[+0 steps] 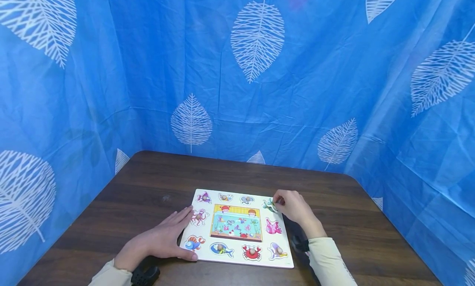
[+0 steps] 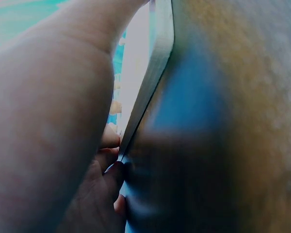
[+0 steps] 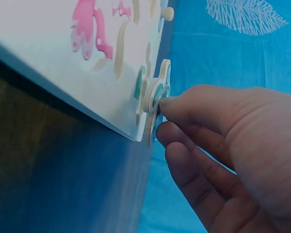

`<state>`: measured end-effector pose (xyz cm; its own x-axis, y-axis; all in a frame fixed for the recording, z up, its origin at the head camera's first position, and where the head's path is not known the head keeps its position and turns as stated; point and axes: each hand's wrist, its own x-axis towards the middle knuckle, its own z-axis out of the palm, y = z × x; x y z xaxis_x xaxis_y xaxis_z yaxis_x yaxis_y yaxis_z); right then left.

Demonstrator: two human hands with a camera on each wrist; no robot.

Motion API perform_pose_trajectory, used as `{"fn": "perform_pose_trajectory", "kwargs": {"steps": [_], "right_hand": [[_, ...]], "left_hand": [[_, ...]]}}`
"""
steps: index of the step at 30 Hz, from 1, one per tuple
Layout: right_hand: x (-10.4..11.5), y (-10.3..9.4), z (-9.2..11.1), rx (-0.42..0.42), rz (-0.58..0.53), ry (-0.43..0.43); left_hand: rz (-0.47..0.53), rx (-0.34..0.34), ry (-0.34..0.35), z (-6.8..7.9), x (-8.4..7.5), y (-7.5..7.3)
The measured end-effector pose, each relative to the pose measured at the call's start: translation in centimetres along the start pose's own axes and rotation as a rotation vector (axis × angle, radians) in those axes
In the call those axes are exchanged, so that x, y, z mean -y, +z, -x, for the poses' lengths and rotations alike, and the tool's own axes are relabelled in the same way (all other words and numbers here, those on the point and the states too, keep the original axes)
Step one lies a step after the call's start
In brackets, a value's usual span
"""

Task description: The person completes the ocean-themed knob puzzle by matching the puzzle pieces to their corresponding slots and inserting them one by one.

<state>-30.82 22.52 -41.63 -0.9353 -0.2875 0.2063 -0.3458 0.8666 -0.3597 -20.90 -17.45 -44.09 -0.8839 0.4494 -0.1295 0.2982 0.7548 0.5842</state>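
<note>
A white wooden knob puzzle board (image 1: 237, 259) with sea-animal shapes lies on the table, a picture of a fish tank in its middle. My right hand (image 1: 295, 205) pinches a green puzzle piece (image 3: 159, 94) between thumb and fingertips, over the board's far right corner. The right wrist view shows this piece standing proud of the board's surface, close over a green-printed recess. My left hand (image 1: 165, 236) rests against the board's left side, fingers stretched along the edge and thumb at the near left corner. In the left wrist view its fingers (image 2: 109, 141) touch the board's edge.
Knobbed pieces such as a red crab (image 1: 252, 252), a blue fish (image 1: 221, 249) and a pink octopus (image 1: 199, 217) sit in the board. A pink shape (image 1: 273, 226) at the right shows no knob. Blue leaf-patterned curtains (image 1: 289, 125) surround the dark wooden table (image 1: 156, 183).
</note>
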Motion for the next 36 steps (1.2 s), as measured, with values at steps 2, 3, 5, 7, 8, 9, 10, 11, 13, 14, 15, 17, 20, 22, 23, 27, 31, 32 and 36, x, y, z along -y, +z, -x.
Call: {"fn": "perform_pose_trajectory", "kwargs": {"steps": [2,3,5,7,8,9,10,11,13,14,15,17,20,22,23,27,31,32,36], "right_hand": [[0.0,0.2,0.0,0.003,-0.002,0.002],[0.0,0.4,-0.1,0.004,-0.002,0.003],[-0.1,0.6,-0.1,0.005,-0.004,0.005],[-0.1,0.9,-0.2,0.004,-0.004,0.003],[-0.1,1.0,-0.2,0.002,-0.004,0.002],[-0.1,1.1,-0.2,0.002,-0.005,0.002],[-0.1,1.2,-0.2,0.001,-0.006,0.004],[-0.1,1.2,-0.2,0.001,-0.008,0.002],[-0.1,1.3,-0.3,-0.004,-0.007,-0.006],[0.0,1.3,-0.3,-0.005,-0.008,-0.008],[0.0,1.3,-0.3,-0.006,-0.008,-0.011],[0.1,1.3,-0.3,-0.006,-0.008,-0.016],[0.3,1.4,-0.4,-0.001,-0.008,-0.017],[0.4,1.4,-0.5,0.006,-0.01,-0.016],[0.4,1.4,-0.6,0.009,-0.011,-0.017],[0.5,1.4,-0.7,0.025,-0.013,-0.013],[0.5,1.3,-0.6,0.037,-0.015,-0.009],[0.5,1.3,-0.6,0.039,-0.015,-0.007],[0.6,1.2,-0.4,0.056,-0.011,0.006]], "left_hand": [[0.0,0.001,-0.001,0.0,0.0,0.0],[0.0,0.002,-0.002,0.0,0.0,0.0],[0.001,0.005,-0.005,0.0,0.0,0.0],[0.0,0.007,-0.008,0.0,0.0,-0.1],[0.0,0.009,-0.01,0.0,0.0,-0.1],[-0.002,0.01,-0.011,0.0,0.0,-0.1],[-0.003,0.01,-0.01,0.0,0.0,-0.1],[-0.004,0.011,-0.011,0.0,0.0,-0.1],[-0.005,0.012,-0.013,0.0,0.0,-0.1],[-0.005,0.012,-0.014,0.0,0.1,-0.1],[-0.005,0.012,-0.015,0.0,0.1,-0.1],[-0.004,0.012,-0.018,0.0,0.1,0.0],[-0.004,0.011,-0.019,0.0,0.1,0.0],[-0.005,0.011,-0.018,0.0,0.2,0.0],[-0.004,0.01,-0.017,0.0,0.2,0.0],[-0.005,0.009,-0.011,-0.1,0.2,0.0],[-0.003,0.009,-0.008,-0.1,0.2,-0.1],[-0.002,0.01,-0.007,-0.1,0.2,-0.1],[0.0,0.012,0.0,-0.1,0.2,-0.1]]}}
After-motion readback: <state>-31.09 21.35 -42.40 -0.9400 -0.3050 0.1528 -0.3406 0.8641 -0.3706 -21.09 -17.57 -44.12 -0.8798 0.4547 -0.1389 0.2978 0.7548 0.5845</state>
